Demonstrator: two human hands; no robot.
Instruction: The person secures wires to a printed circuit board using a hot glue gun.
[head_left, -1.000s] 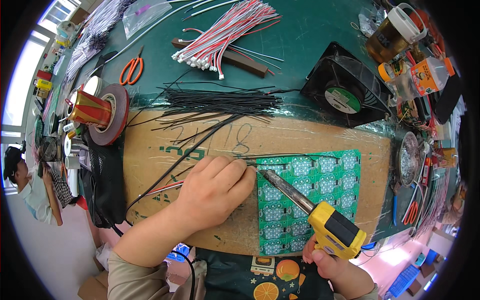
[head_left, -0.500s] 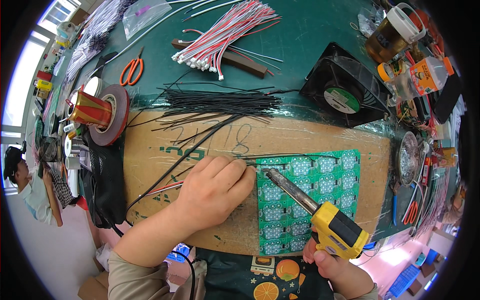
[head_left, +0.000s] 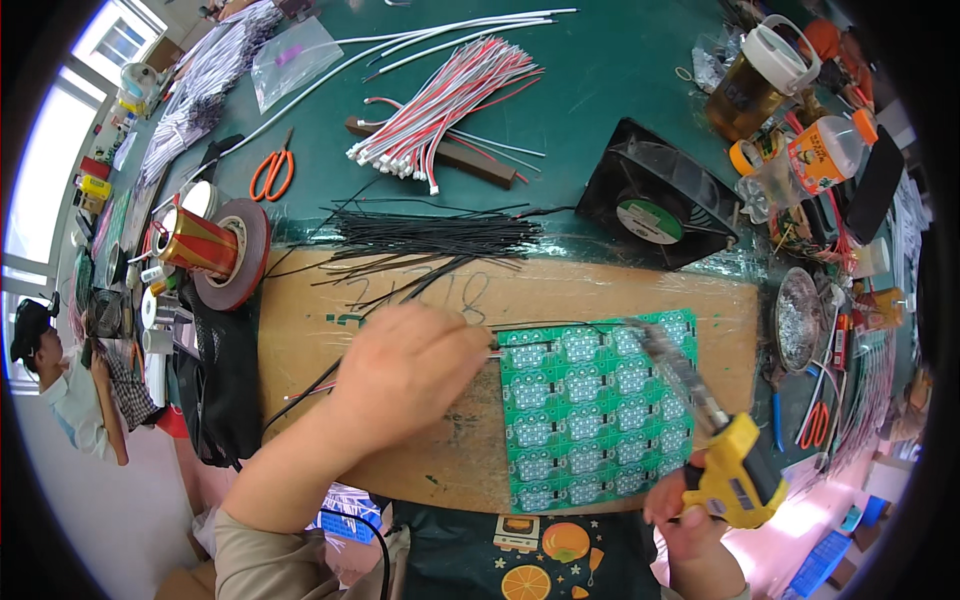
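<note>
A green circuit board panel (head_left: 567, 432) with rows of identical printed units lies on a brown cardboard sheet (head_left: 430, 478). At its upper left corner my left hand (head_left: 405, 370) is closed in a pinch on thin wires. A black wire (head_left: 515, 325) runs from there along the panel's top edge; red and white wire (head_left: 310, 394) shows on the other side of the hand. My right hand (head_left: 685, 515) grips a yellow and black soldering gun (head_left: 738, 470). The gun's metal barrel angles over the panel's right side, its blurred tip near the upper right units.
Beyond the cardboard lie a bundle of black wires (head_left: 430, 235), a black fan (head_left: 660, 195) and red-and-white connector cables (head_left: 450, 110). A solder reel (head_left: 245, 262) and orange scissors (head_left: 272, 176) are at left. Bottles (head_left: 815, 160) and a metal dish (head_left: 797, 318) stand at right.
The soldering gun's tip has moved right, away from my left fingers and the panel's corner. My left hand has shifted slightly, and the whole view has moved a little.
</note>
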